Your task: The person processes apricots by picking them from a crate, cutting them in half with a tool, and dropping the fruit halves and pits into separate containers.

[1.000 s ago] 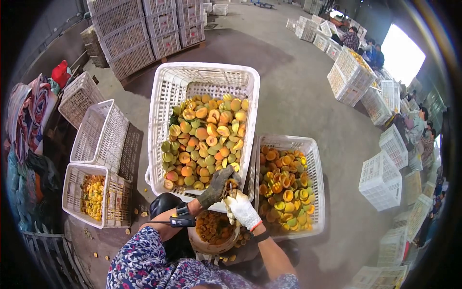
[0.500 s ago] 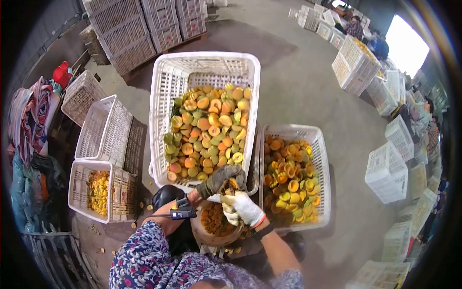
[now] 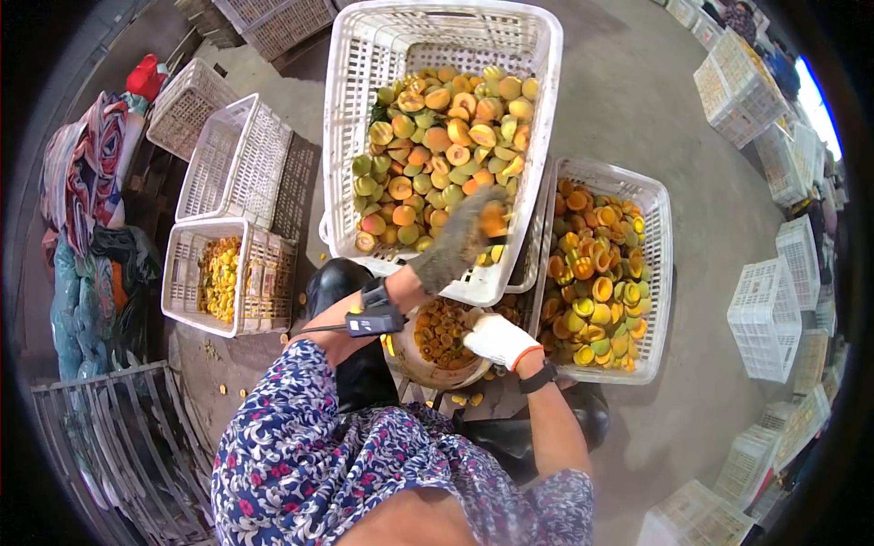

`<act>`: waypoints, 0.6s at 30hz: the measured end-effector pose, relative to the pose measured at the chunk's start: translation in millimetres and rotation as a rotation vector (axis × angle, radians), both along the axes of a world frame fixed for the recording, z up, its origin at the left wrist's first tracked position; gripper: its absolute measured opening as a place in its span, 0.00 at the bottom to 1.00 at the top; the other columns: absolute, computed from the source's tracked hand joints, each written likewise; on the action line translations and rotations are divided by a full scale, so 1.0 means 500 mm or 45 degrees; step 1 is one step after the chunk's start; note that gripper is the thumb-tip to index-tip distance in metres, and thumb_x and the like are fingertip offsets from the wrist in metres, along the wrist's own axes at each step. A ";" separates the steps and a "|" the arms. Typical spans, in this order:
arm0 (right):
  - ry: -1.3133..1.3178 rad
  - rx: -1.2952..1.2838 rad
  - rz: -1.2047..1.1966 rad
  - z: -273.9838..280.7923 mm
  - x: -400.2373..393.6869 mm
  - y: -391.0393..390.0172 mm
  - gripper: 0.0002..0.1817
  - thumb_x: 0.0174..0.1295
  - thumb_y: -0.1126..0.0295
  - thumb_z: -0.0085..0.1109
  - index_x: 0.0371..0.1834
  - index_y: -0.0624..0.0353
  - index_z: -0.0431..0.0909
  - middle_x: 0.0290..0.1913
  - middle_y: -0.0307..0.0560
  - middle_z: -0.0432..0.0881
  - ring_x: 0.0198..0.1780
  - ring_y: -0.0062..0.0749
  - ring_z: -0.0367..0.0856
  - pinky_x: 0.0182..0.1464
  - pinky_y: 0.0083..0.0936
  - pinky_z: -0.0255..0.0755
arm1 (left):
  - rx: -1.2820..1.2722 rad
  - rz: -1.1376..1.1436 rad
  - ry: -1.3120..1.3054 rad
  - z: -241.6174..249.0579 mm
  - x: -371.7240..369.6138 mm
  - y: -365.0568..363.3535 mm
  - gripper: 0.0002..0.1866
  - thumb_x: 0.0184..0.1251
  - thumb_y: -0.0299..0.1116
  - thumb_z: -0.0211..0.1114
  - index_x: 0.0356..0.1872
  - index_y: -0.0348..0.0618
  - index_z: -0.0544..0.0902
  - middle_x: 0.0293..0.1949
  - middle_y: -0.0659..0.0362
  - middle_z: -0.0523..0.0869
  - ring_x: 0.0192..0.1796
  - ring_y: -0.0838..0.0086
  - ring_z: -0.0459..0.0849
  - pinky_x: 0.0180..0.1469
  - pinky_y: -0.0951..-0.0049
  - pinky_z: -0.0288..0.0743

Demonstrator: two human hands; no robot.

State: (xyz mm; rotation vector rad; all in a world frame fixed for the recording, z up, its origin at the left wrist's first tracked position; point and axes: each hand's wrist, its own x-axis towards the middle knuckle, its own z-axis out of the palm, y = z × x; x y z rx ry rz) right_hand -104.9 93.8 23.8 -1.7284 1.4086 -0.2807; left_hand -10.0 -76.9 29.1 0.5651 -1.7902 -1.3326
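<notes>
My left hand [image 3: 460, 235], in a dirty grey glove, reaches over the front right part of the large white crate [image 3: 332, 136]. The hand is blurred, with an orange peach half [image 3: 492, 218] at its fingers. Halved peaches [image 3: 437, 141] fill that crate, many green-skinned. In a white glove, my right hand [image 3: 496, 341] is closed at the right rim of a round bucket [image 3: 419, 371]; what its fingers hold is hidden. Brown-orange peach pits and scraps [image 3: 443, 337] lie in the bucket. Hollowed peach halves [image 3: 596, 282] fill the right crate [image 3: 657, 273].
At left stand a small crate with yellow pieces [image 3: 218, 278], an empty-looking crate [image 3: 223, 164] and a metal rack [image 3: 118, 446]. Along the right are more white crates [image 3: 765, 318] and people at the back. Fruit bits [image 3: 464, 399] lie by the bucket.
My hands, together over the bucket before, are now apart. The left has swung forward and right over the large crate; the right stays by the bucket. The view has tilted down.
</notes>
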 end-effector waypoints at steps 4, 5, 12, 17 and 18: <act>-0.031 0.012 -0.092 0.002 -0.010 0.005 0.19 0.63 0.59 0.49 0.39 0.68 0.77 0.40 0.65 0.81 0.45 0.59 0.79 0.47 0.42 0.74 | 0.063 -0.096 0.082 0.142 -0.067 -0.070 0.24 0.72 0.35 0.59 0.67 0.45 0.68 0.61 0.55 0.74 0.62 0.70 0.72 0.64 0.75 0.66; -0.071 -0.084 -0.074 -0.009 -0.016 0.011 0.19 0.63 0.59 0.48 0.39 0.67 0.77 0.39 0.65 0.81 0.46 0.58 0.79 0.48 0.42 0.74 | -0.309 0.274 -0.200 0.141 -0.059 -0.122 0.24 0.72 0.39 0.59 0.66 0.45 0.69 0.62 0.53 0.73 0.61 0.66 0.74 0.62 0.70 0.69; -0.053 -0.234 0.058 -0.036 -0.036 0.003 0.15 0.62 0.61 0.51 0.35 0.65 0.78 0.36 0.62 0.81 0.41 0.57 0.78 0.45 0.42 0.73 | -0.467 0.646 -1.457 0.066 0.003 -0.261 0.18 0.66 0.46 0.61 0.50 0.46 0.76 0.52 0.48 0.78 0.50 0.50 0.81 0.47 0.51 0.76; -0.267 -0.056 -0.206 0.015 -0.035 -0.028 0.18 0.61 0.63 0.52 0.47 0.67 0.72 0.30 0.58 0.80 0.32 0.51 0.80 0.37 0.37 0.74 | -0.557 0.492 -1.224 0.043 -0.003 -0.186 0.16 0.62 0.41 0.62 0.47 0.47 0.73 0.50 0.50 0.80 0.47 0.54 0.83 0.43 0.52 0.76; -0.266 -0.058 -0.210 0.031 -0.039 -0.033 0.18 0.61 0.63 0.52 0.47 0.67 0.72 0.30 0.58 0.80 0.32 0.51 0.80 0.37 0.37 0.74 | -0.296 0.417 -1.215 0.050 -0.003 -0.169 0.16 0.62 0.41 0.63 0.47 0.47 0.74 0.51 0.49 0.80 0.47 0.53 0.83 0.43 0.53 0.77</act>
